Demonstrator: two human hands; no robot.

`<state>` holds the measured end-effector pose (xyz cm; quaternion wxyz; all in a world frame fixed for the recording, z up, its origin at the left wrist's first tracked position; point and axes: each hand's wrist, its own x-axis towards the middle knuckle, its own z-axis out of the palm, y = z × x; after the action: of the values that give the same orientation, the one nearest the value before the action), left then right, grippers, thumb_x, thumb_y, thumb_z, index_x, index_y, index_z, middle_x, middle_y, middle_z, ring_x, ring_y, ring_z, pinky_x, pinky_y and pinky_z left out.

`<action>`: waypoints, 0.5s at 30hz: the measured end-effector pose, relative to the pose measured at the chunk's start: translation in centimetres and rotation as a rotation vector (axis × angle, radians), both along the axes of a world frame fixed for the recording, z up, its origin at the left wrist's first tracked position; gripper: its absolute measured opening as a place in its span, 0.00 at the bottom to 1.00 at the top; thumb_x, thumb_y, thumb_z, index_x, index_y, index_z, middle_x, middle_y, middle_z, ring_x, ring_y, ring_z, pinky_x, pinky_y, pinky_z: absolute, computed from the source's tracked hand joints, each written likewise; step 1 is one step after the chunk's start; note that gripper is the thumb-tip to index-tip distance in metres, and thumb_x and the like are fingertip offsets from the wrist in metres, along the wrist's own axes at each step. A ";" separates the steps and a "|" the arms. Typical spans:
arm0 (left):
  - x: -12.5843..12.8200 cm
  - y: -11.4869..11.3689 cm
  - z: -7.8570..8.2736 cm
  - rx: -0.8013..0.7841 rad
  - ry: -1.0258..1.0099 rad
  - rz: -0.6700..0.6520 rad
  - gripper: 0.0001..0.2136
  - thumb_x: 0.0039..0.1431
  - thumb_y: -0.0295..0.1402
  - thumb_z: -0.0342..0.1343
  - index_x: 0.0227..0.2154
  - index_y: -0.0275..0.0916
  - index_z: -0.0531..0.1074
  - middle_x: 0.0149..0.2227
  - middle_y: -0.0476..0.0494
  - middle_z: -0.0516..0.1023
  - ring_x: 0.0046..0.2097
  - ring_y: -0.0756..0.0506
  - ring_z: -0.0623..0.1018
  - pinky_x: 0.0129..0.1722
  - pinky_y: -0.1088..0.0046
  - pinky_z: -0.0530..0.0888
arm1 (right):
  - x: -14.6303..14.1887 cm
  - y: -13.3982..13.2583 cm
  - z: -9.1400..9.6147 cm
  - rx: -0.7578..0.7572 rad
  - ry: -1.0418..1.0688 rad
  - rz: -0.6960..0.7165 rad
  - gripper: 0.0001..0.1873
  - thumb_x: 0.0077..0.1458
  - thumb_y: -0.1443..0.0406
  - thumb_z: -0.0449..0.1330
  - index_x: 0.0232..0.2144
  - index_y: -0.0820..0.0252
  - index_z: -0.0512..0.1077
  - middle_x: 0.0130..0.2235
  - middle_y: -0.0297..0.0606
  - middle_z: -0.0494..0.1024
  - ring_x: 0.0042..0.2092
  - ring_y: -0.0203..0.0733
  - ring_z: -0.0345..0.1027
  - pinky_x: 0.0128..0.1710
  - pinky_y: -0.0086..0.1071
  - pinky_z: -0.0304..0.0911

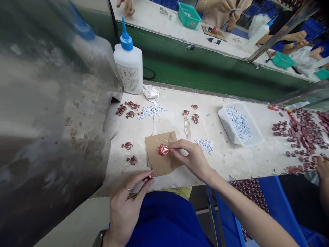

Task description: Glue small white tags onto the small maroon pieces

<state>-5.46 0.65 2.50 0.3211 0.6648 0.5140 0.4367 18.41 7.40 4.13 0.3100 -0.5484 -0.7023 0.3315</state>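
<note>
"Where is the small brown piece [148, 177]?"

"In your left hand [125, 200], by the near left corner of the cardboard [156, 164]; your thumb and forefinger are nearly closed on it, pinching it by its sides, presumably so that part stays exposed."

"And the right hand [194, 159]?"

"Its fingers are drawn to a tight pinch at the rim of the red cap [161, 152]; they seem to grip something thin [169, 148], too small for you to have it named."

"Why is the cap there?"

"Probably so both your hands reach it easily; the cardboard likely shields the counter [169, 124] from drips."

"Which way does the piece point?"

"Its long axis appears to run crosswise to you, rising slightly rightward; your fingers hide much of it, so I cannot tell front from back; the thin thing points left, into the cap."
</note>
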 end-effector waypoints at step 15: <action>0.8 1.4 1.2 0.085 -0.056 0.028 0.16 0.58 0.21 0.65 0.47 0.45 0.77 0.44 0.56 0.82 0.43 0.56 0.81 0.52 0.83 0.77 | -0.8 -1.2 2.2 0.050 0.113 -0.026 0.08 0.62 0.72 0.63 0.40 0.53 0.78 0.40 0.33 0.83 0.41 0.40 0.78 0.41 0.36 0.74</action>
<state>-4.62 2.03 3.71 0.3010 0.6581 0.4949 0.4810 17.59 6.24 6.37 0.3670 -0.5301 -0.6846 0.3401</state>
